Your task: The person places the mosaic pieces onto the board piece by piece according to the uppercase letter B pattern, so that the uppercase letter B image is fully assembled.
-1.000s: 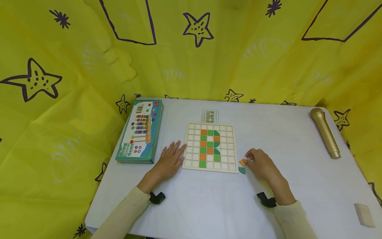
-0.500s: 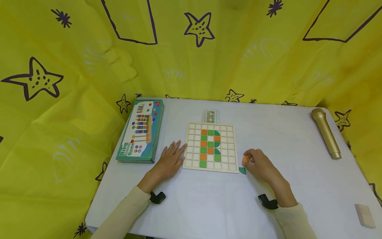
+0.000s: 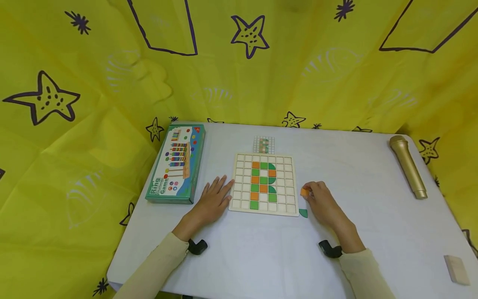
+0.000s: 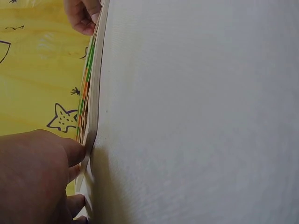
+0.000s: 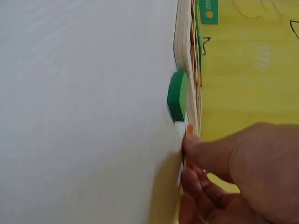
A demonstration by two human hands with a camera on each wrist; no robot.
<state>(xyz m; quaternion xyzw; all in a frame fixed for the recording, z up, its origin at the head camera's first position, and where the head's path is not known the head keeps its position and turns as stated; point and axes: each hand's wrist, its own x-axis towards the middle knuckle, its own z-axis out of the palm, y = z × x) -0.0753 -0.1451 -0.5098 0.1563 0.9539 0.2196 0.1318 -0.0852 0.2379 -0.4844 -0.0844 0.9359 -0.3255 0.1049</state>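
A wooden grid board point(image 3: 286, 209) carries green and orange tiles that form a letter R. My left hand point(image 3: 211, 201) lies with its fingers spread on the table, fingertips touching the board's left edge; the left wrist view shows its thumb point(image 4: 74, 151) against that edge. Beside the board's right edge, my right hand point(image 3: 324, 204) pinches an orange square tile point(image 3: 304, 192) between thumb and fingers. Most of that tile is hidden in the right wrist view. A green quarter-circle tile point(image 5: 177, 97) lies near the board's lower right corner.
Behind the board lies a small pattern card point(image 3: 264, 144) with the same letter. At left is a ring game box point(image 3: 174, 164). A gold microphone point(image 3: 408, 167) and a pale wooden block point(image 3: 457, 270) lie on the right. A yellow curtain point(image 3: 284, 74) hangs behind the table.
My right hand has taken hold of the orange tile and moved it slightly away from me, off from the green tile. The left hand has stayed at the board's edge.
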